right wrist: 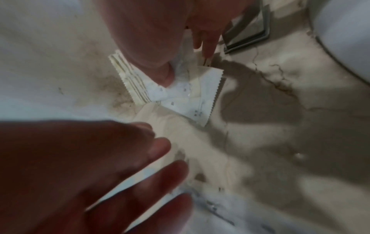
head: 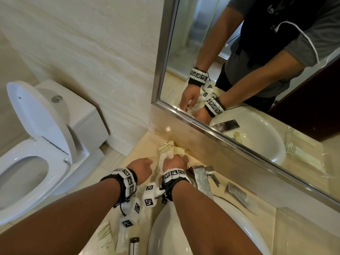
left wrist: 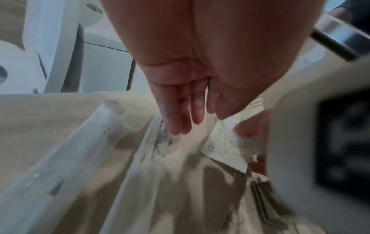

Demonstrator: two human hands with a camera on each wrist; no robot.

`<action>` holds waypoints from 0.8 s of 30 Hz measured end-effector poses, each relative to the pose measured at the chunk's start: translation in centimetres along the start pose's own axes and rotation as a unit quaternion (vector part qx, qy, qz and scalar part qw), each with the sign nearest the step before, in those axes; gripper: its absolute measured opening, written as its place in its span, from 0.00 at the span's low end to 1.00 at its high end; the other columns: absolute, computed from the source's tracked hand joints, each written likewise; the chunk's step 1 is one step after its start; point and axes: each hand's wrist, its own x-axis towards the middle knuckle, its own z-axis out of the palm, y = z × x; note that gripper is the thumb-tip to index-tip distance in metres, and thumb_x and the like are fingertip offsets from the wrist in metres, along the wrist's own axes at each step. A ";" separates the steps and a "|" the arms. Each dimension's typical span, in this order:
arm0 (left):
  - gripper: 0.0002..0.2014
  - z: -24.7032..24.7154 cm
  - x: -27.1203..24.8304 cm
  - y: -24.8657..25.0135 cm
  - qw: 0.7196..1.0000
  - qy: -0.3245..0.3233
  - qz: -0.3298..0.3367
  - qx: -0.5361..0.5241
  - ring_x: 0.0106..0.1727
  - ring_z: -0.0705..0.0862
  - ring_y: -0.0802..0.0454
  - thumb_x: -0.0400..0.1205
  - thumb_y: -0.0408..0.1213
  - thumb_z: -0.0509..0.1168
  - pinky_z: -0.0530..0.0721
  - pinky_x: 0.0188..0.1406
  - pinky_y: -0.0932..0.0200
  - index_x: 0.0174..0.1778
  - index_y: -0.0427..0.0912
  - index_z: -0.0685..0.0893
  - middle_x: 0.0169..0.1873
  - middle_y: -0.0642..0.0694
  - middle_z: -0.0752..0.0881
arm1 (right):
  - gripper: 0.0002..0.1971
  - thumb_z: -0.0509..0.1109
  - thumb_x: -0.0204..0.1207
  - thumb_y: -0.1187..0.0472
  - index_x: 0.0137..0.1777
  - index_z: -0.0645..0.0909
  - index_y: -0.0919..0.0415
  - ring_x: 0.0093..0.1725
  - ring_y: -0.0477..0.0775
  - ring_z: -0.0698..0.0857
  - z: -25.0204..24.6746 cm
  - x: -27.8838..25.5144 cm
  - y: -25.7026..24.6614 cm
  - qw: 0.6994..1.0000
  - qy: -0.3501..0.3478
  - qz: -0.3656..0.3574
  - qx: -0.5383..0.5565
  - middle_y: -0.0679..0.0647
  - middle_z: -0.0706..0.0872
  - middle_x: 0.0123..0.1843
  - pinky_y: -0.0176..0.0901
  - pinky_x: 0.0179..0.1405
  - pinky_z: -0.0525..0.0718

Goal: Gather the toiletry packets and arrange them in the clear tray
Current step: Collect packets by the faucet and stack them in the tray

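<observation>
A small stack of white and cream packets (head: 166, 150) with serrated edges lies on the beige counter in the corner below the mirror. My right hand (head: 174, 161) pinches these packets (right wrist: 180, 98), thumb (right wrist: 160, 74) on top and fingers behind. My left hand (head: 145, 167) hovers just left of them, fingers (left wrist: 180, 118) straight and holding nothing. The cream packet (left wrist: 222, 142) shows in my right hand (left wrist: 254, 126) in the left wrist view. What looks like the clear tray (head: 275, 227) sits right of the sink; its reflection (head: 298, 150) shows packets inside.
More long packets (head: 123, 234) and a small dark-capped bottle (head: 134, 245) lie at the counter's front left. A silver packet (head: 237, 194) lies right of the faucet (head: 200, 179). The sink (head: 184, 236) is below my right arm. A toilet (head: 36, 144) stands to the left.
</observation>
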 end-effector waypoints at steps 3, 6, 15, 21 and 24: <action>0.21 -0.4 0.8 -0.2 1.000 0.005 0.009 -0.010 0.73 0.77 0.49 0.85 0.36 0.60 0.72 0.72 0.60 0.76 0.46 0.76 0.72 0.47 0.80 | 0.15 0.58 0.87 0.59 0.68 0.81 0.58 0.64 0.62 0.79 -1.1 0.1 -0.9 0.999 -0.032 0.021 0.003 0.61 0.82 0.68 0.54 0.71 0.75; 0.20 -0.7 1.0 -0.8 1.000 0.000 0.008 -0.021 0.69 0.80 0.49 0.84 0.36 0.61 0.74 0.67 0.63 0.74 0.47 0.77 0.70 0.47 0.81 | 0.18 0.61 0.86 0.61 0.73 0.76 0.65 0.60 0.64 0.78 -0.2 1.5 -0.5 0.995 -0.038 0.018 -0.085 0.69 0.73 0.73 0.40 0.61 0.82; 0.26 -2.1 0.3 -1.3 0.999 0.036 0.031 0.008 0.65 0.81 0.49 0.81 0.41 0.67 0.76 0.67 0.59 0.77 0.49 0.73 0.67 0.47 0.82 | 0.23 0.64 0.77 0.66 0.71 0.73 0.53 0.65 0.63 0.81 0.8 -0.8 -1.1 0.986 -0.011 -0.100 -0.130 0.58 0.76 0.68 0.53 0.59 0.82; 0.44 -2.5 -0.4 0.6 0.991 0.064 0.068 0.093 0.73 0.76 0.44 0.75 0.44 0.72 0.78 0.71 0.49 0.84 0.51 0.55 0.77 0.42 0.68 | 0.42 0.68 0.78 0.64 0.89 0.51 0.49 0.65 0.62 0.81 0.1 -2.9 -0.3 0.939 -0.046 -0.251 -0.230 0.57 0.76 0.73 0.54 0.60 0.82; 0.44 -1.6 -0.8 0.8 0.985 0.023 0.080 0.153 0.66 0.81 0.43 0.75 0.43 0.69 0.83 0.63 0.47 0.84 0.56 0.52 0.74 0.43 0.70 | 0.38 0.68 0.75 0.62 0.85 0.57 0.52 0.64 0.62 0.80 0.1 -4.1 0.8 0.912 -0.060 -0.288 -0.285 0.57 0.79 0.69 0.54 0.57 0.81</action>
